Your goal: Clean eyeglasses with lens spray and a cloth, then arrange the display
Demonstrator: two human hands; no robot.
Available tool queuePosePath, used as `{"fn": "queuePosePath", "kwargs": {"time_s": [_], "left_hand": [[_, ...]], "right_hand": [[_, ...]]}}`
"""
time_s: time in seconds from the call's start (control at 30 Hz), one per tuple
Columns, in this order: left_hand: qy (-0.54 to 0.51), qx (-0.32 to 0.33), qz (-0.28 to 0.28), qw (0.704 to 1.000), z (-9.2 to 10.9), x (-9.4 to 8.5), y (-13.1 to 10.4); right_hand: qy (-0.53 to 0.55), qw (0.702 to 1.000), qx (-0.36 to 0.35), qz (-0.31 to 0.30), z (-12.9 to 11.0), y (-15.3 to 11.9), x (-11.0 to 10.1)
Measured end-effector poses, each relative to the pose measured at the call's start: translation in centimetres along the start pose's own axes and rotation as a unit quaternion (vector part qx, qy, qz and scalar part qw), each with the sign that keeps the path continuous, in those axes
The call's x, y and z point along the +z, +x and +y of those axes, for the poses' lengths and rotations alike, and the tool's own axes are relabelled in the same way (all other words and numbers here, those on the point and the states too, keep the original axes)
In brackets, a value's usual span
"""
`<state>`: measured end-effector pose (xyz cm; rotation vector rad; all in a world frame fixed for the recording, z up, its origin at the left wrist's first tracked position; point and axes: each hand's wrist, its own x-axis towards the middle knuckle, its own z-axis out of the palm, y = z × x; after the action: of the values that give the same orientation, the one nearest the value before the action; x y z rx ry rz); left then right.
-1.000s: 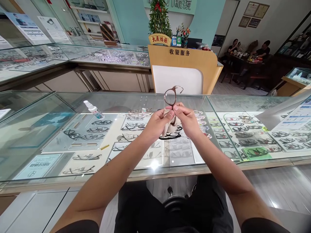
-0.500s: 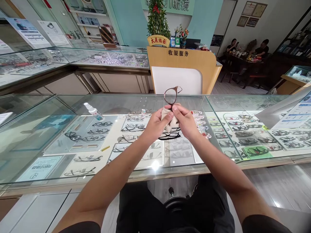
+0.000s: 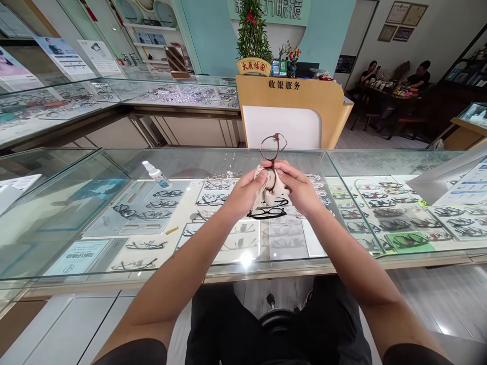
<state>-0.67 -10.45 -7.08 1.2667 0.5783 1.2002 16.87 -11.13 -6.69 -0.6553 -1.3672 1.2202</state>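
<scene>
A pair of brown round-rimmed eyeglasses (image 3: 269, 148) is held up on end between my hands, above the glass counter. One lens points upward; the lower one is partly behind a cream cleaning cloth (image 3: 271, 188). My left hand (image 3: 245, 191) is closed with the cloth pinched between thumb and fingers, against the lower lens. My right hand (image 3: 299, 186) grips the frame from the right, thumb near the cloth. Some of its fingers are hidden behind. Just below the hands, black-framed glasses (image 3: 267, 213) are on the counter.
A white spray bottle (image 3: 155, 174) stands to the left on the glass counter (image 3: 224, 274). Rows of spectacle frames (image 3: 146, 208) show beneath the glass. A bent white leaflet (image 3: 456, 177) is at the right. Beyond stands a wooden cashier desk (image 3: 331, 96); two people sit far right.
My hands have moved slightly apart, showing more of the cloth and the lower rim. The eyeglasses have turned a little. The whole view has shifted slightly.
</scene>
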Motion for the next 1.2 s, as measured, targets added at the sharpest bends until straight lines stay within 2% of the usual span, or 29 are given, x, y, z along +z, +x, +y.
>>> {"fn": "queuePosePath", "kwargs": {"time_s": [0.1,0.17,0.3,0.4,0.47,0.63,0.7,0.8,1.03,1.13,1.2], "left_hand": [[0.04,-0.009,-0.061,0.997,0.4,-0.2,-0.2],[0.065,-0.005,-0.069,0.996,0.4,-0.1,-0.2],[0.09,0.022,0.007,0.996,-0.1,0.4,-0.1],[0.12,0.073,0.064,0.988,-0.2,0.8,-0.1],[0.145,0.086,0.058,0.984,-0.2,0.8,-0.1],[0.149,0.062,-0.041,0.986,-0.1,0.2,-0.1],[0.147,0.07,-0.051,0.985,0.0,0.1,-0.1],[0.147,0.065,-0.026,0.987,-0.1,0.5,-0.2],[0.112,0.113,0.1,0.982,-0.4,1.8,-0.4],[0.124,0.107,0.093,0.982,0.1,1.4,-0.3],[0.133,0.08,0.04,0.987,0.6,0.7,-0.2]], "right_hand": [[0.059,0.997,0.05,0.027,-0.1,0.0,0.0],[0.061,0.996,0.059,0.032,-0.2,-0.1,0.2],[0.053,0.997,0.041,0.03,0.1,-0.1,0.7],[0.062,0.997,0.031,0.032,0.2,-0.1,1.1],[0.069,0.996,0.044,0.038,0.1,-0.1,1.2],[0.107,0.991,0.059,0.055,-0.8,-0.1,0.7],[0.105,0.99,0.061,0.065,-0.8,0.0,0.5],[0.091,0.991,0.068,0.073,-0.5,-0.1,0.8],[0.113,0.988,0.087,0.053,-0.4,-0.4,2.3],[0.108,0.989,0.082,0.053,-0.7,-0.3,2.0],[0.113,0.989,0.073,0.059,-0.8,-0.2,1.6]]}}
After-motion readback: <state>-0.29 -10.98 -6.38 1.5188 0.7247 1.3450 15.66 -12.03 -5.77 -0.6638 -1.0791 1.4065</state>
